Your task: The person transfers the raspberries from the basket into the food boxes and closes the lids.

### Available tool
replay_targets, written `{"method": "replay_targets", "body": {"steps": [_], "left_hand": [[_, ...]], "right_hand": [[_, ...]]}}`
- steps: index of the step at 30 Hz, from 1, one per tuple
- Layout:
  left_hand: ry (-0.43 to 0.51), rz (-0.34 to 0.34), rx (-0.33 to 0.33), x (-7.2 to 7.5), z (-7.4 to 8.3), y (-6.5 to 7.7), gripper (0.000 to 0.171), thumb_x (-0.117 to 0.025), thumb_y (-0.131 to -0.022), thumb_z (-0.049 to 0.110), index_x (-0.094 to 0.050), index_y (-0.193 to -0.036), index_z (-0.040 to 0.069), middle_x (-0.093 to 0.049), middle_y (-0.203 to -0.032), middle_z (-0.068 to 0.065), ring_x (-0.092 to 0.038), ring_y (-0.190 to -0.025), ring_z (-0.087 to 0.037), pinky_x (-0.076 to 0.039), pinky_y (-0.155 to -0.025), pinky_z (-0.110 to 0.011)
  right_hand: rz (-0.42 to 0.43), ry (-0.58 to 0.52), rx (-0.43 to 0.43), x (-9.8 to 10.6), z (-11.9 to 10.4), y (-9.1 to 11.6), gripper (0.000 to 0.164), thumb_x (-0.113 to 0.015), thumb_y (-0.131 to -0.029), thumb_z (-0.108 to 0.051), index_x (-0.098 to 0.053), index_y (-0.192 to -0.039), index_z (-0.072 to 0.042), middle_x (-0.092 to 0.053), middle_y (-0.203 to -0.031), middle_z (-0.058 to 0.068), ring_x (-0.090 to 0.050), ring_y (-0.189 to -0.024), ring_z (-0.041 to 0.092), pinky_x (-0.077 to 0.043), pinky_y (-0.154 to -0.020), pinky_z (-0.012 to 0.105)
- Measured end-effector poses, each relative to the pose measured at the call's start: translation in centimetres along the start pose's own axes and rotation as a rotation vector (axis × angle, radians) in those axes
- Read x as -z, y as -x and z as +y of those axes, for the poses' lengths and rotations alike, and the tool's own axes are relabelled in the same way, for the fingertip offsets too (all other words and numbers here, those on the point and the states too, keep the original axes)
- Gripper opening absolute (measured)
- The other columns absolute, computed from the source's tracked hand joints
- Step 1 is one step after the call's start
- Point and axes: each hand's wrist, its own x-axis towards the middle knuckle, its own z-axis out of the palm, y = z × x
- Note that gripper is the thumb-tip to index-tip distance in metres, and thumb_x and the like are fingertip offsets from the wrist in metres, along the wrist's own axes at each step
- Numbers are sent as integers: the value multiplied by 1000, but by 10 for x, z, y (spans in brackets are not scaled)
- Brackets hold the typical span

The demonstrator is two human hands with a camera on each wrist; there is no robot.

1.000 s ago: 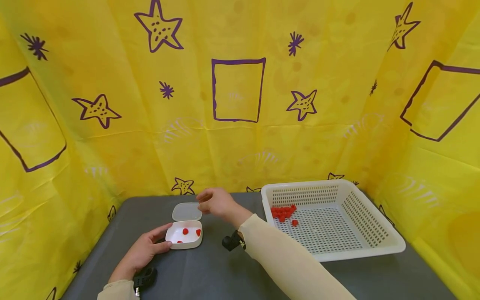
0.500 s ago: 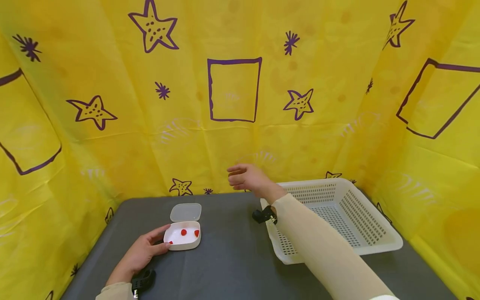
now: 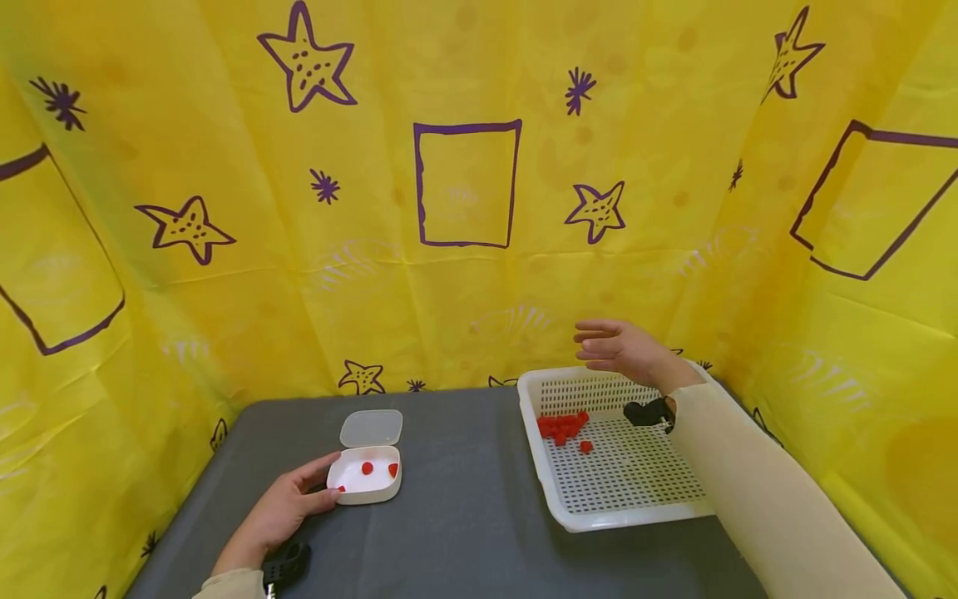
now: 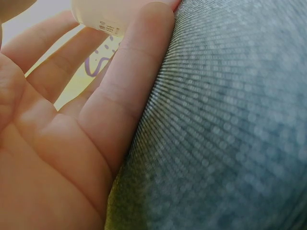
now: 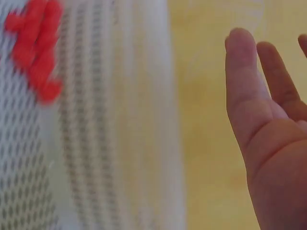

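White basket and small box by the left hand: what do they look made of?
White basket: probably moulded plastic, semi-matte; the regular slots and rounded rim suggest it. Small box: likely smooth, opaque plastic, from its thin, even walls; not certain.

Box [image 3: 372,497], lid [image 3: 372,428], basket [image 3: 636,518] on table [image 3: 464,516]

From my head, the yellow, purple-patterned fabric backdrop [image 3: 449,308] beyond my right hand [image 3: 623,351] is bright and crisp; from that wrist, the white, perforated plastic basket [image 5: 96,134] and small red pieces [image 5: 44,60] below the hand smear. Pale glare bleaches the white, rounded plastic box [image 4: 101,13] in my left hand [image 4: 72,124]; the dark grey woven cloth [image 4: 230,124] alongside blurs.
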Motion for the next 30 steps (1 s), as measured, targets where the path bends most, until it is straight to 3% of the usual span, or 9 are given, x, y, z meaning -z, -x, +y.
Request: {"method": "replay_targets", "body": {"steps": [4, 9, 13, 21, 30], "left_hand": [[-14, 1, 15, 1, 1, 1, 70, -79, -87, 22, -49, -148, 8, -53, -140, -22, -49, -126, -36, -49, -91, -31], [-23, -3, 8, 0, 4, 3, 70, -79, -87, 22, -49, -148, 6, -52, -140, -23, -48, -127, -37, -49, -91, -30], [-23, 1, 12, -1, 5, 3, 70, -79, -87, 21, -49, -148, 7, -52, -141, -22, -48, -128, -37, -49, -91, -29], [-32, 4, 20, -1, 3, 0, 69, -79, -87, 23, -49, -148, 9, -52, -141, -21, -49, -127, -36, -47, -98, -44], [-30, 6, 9, 0, 3, 2, 69, -79, -87, 23, -50, -148, 8, -52, -142, -22, -48, -127, -37, -47, -98, -43]], "right_hand": [[34, 59, -63, 21, 26, 11, 61, -61, -101, -12, -33, -154, -1, -33, -154, 25, -47, -130, 43, -42, -102, 49], [19, 141, -163, 31, 56, 18, 59, -67, -97, -13, -43, -150, -6, -43, -150, 18, -49, -130, 38, -42, -103, 50], [-8, 210, -204, 25, 69, 19, 54, -70, -94, -16, -52, -144, -7, -50, -145, 13, -52, -126, 34, -43, -101, 51], [-56, 335, -236, 8, 81, 17, 47, -67, -94, -9, -57, -140, -3, -55, -139, 16, -54, -123, 36, -44, -100, 55], [-77, 578, -259, 0, 87, 7, 38, -67, -93, -7, -67, -131, -9, -63, -128, 9, -59, -109, 27, -53, -88, 48]]}}
